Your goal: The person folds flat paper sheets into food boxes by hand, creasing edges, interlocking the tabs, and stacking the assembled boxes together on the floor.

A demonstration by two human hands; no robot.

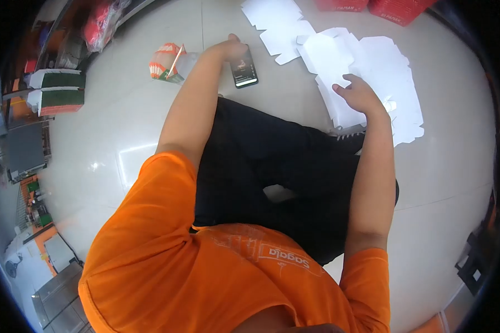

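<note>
My left hand (230, 50) is at the upper end of a black smartphone (244, 71), overlapping its top edge. The phone's screen is lit. Blur hides the fingers there, so I cannot tell whether they grip the phone or only touch it. Over the flat white cardboard box blanks (328, 53) on the right, my right hand (362, 95) is open, thumb and fingers apart, with nothing in it. The blanks have cut flaps and tabs and overlap one another on the floor. Whether the right fingertips touch the cardboard is unclear.
Beside my left forearm lies an orange-and-white printed plastic package (166, 62). Red plastic baskets (397, 10) stand at the top right. Green-and-white boxes (61, 91) are stacked at the left by shelving. My crossed legs in black trousers (283, 161) occupy the pale tiled floor's middle.
</note>
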